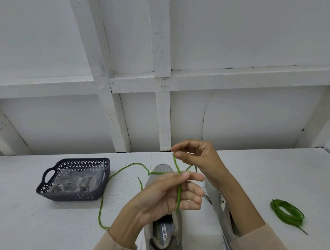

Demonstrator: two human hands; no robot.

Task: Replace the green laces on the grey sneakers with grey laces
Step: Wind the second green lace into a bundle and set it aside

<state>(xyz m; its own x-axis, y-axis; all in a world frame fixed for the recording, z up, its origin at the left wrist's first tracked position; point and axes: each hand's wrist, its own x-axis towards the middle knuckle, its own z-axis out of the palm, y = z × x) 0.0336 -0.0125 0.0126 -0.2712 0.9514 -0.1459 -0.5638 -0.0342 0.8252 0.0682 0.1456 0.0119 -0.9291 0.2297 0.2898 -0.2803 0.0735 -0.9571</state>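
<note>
Pinching the loose green lace (177, 167) between thumb and forefinger, the left hand (165, 195) hovers palm-up over the near grey sneaker (164, 232), its other fingers loosely curled. The right hand (199, 157) sits higher, fingertips nipping the same lace's upper stretch, and the rest trails left across the white table (41, 241). Count: two sneakers, the second sneaker (214, 203) behind the right forearm; two green laces, with the coiled lace (287, 212) lying at right; one dark basket (75, 197) holding clear bags (76, 181)
</note>
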